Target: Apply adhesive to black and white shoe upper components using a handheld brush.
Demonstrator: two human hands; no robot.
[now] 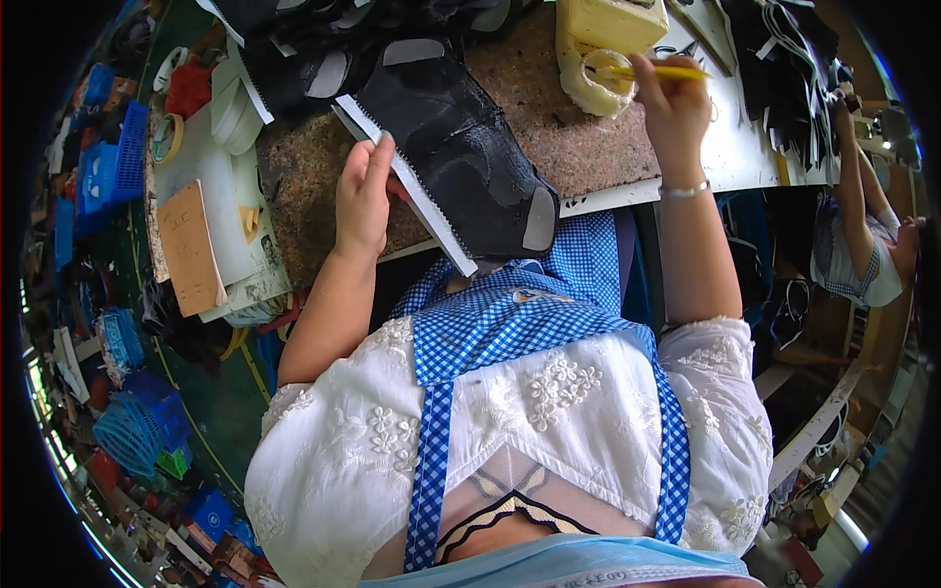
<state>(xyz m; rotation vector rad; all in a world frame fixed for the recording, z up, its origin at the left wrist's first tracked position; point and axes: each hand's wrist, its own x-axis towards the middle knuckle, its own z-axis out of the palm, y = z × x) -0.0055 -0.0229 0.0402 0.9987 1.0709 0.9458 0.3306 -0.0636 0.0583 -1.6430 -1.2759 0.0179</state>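
My left hand [363, 201] is closed on the edge of a black boot upper piece [446, 137], thumb on top. Along that edge runs a white zipper strip [431, 216] with dark teeth. The piece has grey patches at both ends and lies partly over the table's near edge. In my right hand [674, 122] is a thin yellow brush [683, 73], pinched between thumb and fingers. Its tip points into the round, glue-crusted opening of a pale yellow plastic container [613, 24]. What is inside the opening is hard to make out.
More black pieces [294, 59] with white strips lie at the back left of the brown, stained board [534, 73]. To the left are a brown notebook [191, 245] and a tape roll [168, 139]. Black strips [784, 78] hang at the right. Another person [863, 225] works at far right.
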